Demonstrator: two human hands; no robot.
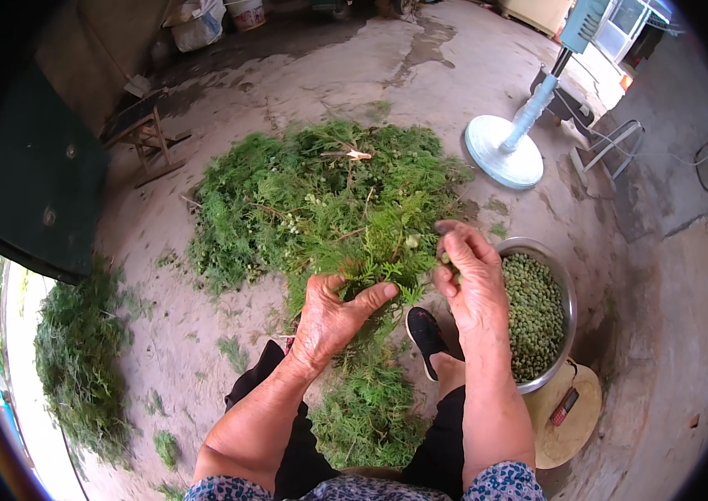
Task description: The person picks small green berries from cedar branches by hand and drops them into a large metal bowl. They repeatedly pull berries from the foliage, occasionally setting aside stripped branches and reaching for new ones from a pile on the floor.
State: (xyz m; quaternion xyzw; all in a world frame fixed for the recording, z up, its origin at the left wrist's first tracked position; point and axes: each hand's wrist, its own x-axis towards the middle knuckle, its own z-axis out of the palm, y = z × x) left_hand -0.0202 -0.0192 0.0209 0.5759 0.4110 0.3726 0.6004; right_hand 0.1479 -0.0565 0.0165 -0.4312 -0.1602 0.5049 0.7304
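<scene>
My left hand (335,316) is closed on a green arborvitae sprig (383,265), its thumb stretched along the foliage. Just right of the sprig, my right hand (472,271) is curled, with a few small green cones (447,269) showing between its fingers and palm. Beyond both hands lies a large heap of cut arborvitae branches (262,200), some with pale cones on them. Beside my right wrist stands a round metal basin (569,313) full of small green cones (531,309).
Between my feet lies more foliage (368,413); another pile (78,367) sits at the left. A round stool top (579,430) bears a red phone (565,407). At the far right stands a pale-blue fan base (504,150). A small wooden stool (147,142) is at the far left.
</scene>
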